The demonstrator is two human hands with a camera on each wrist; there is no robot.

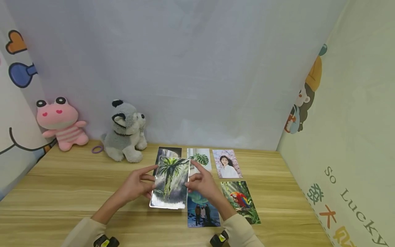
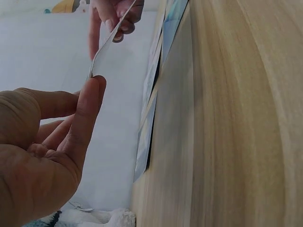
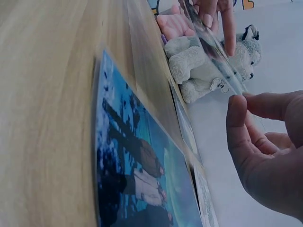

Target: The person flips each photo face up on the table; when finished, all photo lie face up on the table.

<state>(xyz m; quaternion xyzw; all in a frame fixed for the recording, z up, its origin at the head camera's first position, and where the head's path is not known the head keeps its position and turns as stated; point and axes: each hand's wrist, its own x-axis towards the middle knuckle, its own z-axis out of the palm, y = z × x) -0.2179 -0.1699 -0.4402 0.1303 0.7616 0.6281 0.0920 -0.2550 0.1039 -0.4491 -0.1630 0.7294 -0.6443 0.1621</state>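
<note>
A glossy photo print of a green fern (image 1: 170, 178) is held up over the table between both hands. My left hand (image 1: 138, 187) pinches its left edge between thumb and fingers. On the opposite edge, my right hand (image 1: 203, 187) pinches it low down, its index finger reaching up by the top corner. Seen edge-on in the left wrist view, the print (image 2: 105, 47) bends slightly. Under and behind it lie a dark photo (image 1: 170, 151), partly hidden, and a monstera leaf photo (image 1: 200, 159). A photo of people under an aurora (image 1: 203, 216) lies below my right wrist.
To the right lie a portrait photo (image 1: 227, 166) and a parrot photo (image 1: 242, 202). A grey plush dog (image 1: 124, 137), a purple ring (image 1: 97, 149) and a pink plush frog (image 1: 63, 120) are at the table's back left. Pale cloth (image 1: 197, 75) hangs behind the wooden table (image 1: 277, 206).
</note>
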